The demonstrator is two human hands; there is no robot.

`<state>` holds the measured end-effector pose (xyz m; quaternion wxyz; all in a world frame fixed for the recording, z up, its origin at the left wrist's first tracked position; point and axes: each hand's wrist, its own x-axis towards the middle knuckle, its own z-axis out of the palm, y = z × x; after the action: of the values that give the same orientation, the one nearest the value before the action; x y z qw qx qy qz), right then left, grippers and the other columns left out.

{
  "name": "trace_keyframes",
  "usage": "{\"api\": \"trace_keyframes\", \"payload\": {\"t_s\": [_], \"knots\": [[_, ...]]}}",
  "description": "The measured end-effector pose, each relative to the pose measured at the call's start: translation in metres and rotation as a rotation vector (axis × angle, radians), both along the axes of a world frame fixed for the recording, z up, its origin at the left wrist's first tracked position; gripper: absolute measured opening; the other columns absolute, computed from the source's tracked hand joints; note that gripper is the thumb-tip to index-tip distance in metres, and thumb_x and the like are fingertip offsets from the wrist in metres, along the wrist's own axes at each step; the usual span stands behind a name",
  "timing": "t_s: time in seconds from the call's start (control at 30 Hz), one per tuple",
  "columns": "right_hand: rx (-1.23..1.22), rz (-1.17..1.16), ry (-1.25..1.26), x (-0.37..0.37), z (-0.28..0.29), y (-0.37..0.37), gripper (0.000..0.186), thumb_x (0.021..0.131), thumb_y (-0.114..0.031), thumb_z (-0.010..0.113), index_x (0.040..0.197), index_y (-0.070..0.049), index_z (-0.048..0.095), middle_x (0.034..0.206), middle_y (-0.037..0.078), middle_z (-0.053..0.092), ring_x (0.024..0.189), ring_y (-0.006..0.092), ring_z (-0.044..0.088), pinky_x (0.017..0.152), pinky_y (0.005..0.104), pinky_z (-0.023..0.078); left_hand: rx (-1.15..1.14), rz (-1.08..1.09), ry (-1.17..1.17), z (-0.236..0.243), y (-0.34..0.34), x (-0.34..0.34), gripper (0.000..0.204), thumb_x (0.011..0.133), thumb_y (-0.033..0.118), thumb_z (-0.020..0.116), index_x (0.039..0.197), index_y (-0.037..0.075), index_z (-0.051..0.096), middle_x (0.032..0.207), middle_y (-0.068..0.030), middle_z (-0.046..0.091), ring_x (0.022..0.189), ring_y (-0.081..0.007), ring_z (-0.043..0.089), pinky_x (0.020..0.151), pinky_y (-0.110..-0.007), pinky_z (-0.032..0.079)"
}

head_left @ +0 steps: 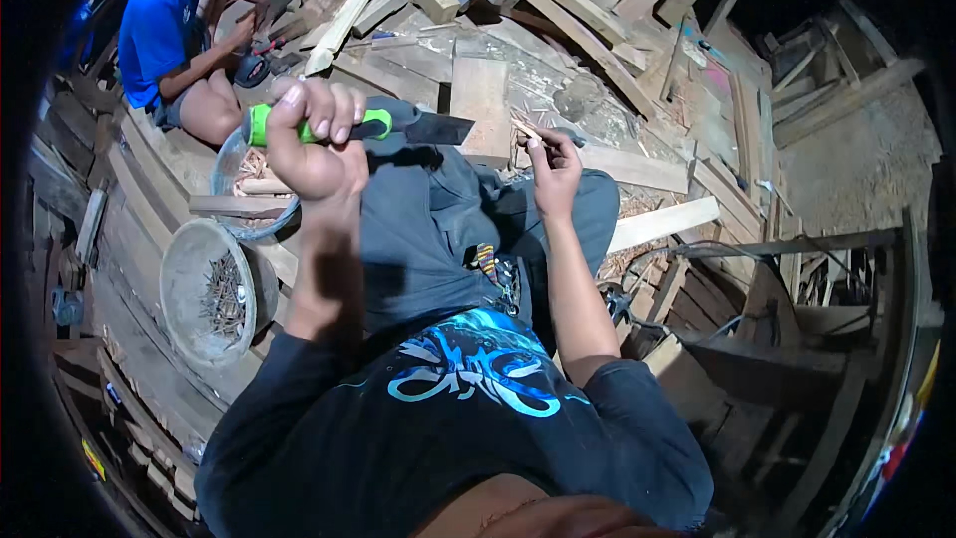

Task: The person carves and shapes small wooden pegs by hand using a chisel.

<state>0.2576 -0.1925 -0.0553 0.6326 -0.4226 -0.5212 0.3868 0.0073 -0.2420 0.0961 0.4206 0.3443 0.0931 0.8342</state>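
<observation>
Nearest the camera are the person's dark printed shirt and grey trousers, with both forearms reaching up from the lower edge over the lap. The left hand [311, 144] is closed in a fist around the green handle of a knife [398, 126], held level; its dark blade sticks out to the right of the fist, pointing toward the other hand. The right hand [554, 165] is raised just beside the blade tip, fingers pinched on a thin wooden sliver [525, 130] that pokes up and left from the fingertips. Blade tip and sliver are near each other but apart.

To the left of the left forearm, a round basin of nails [214, 291] sits on the plank floor, and a second bowl [249, 184] lies just behind it, partly hidden by the wrist. Beyond the hands a flat wooden block [480, 100] rests among loose planks and shavings. Farthest, at upper left, another person in a blue shirt [159, 25] sits working with a tool.
</observation>
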Motion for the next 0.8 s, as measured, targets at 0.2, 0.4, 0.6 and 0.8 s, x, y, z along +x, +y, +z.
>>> {"api": "trace_keyframes", "payload": {"t_s": [0.2,0.4,0.6,0.8], "knots": [[0.173,-0.135,-0.033,0.013,0.019,-0.023,0.016,0.088,-0.004,0.065,0.103,-0.001,0.063,0.086,0.001,0.063,0.077,0.0064,0.058,0.069,0.0204,0.046,0.138,-0.196,-0.110,0.018,-0.039,-0.018,0.023,0.089,0.021,0.049,0.068,0.014,0.040,0.054,0.0046,0.037,0.044,-0.0087,0.033,0.054,-0.028,0.032],[0.219,-0.154,-0.007,0.030,0.061,-0.034,0.015,0.091,-0.004,0.062,0.105,0.001,0.059,0.092,0.009,0.066,0.083,0.0152,0.065,0.078,0.0273,0.051,0.321,-0.274,-0.088,0.034,-0.083,-0.038,0.021,0.091,0.025,0.048,0.073,0.016,0.041,0.055,0.0060,0.039,0.046,-0.0078,0.036,0.057,-0.028,0.034],[0.342,-0.203,0.063,0.055,0.084,-0.029,0.015,0.091,-0.004,0.060,0.105,0.001,0.059,0.093,0.010,0.066,0.083,0.0168,0.066,0.077,0.0293,0.053,0.335,-0.241,-0.011,0.043,-0.109,-0.051,0.022,0.091,0.026,0.047,0.072,0.016,0.041,0.055,0.0059,0.039,0.046,-0.0074,0.037,0.057,-0.028,0.034],[0.310,-0.348,0.099,0.100,0.048,-0.021,0.014,0.091,-0.005,0.061,0.104,0.001,0.060,0.098,0.009,0.065,0.081,0.0145,0.065,0.076,0.0268,0.053,0.341,-0.136,0.118,0.054,-0.122,-0.038,0.021,0.091,0.027,0.047,0.073,0.016,0.042,0.055,0.0063,0.039,0.046,-0.0077,0.037,0.059,-0.029,0.034]]}}
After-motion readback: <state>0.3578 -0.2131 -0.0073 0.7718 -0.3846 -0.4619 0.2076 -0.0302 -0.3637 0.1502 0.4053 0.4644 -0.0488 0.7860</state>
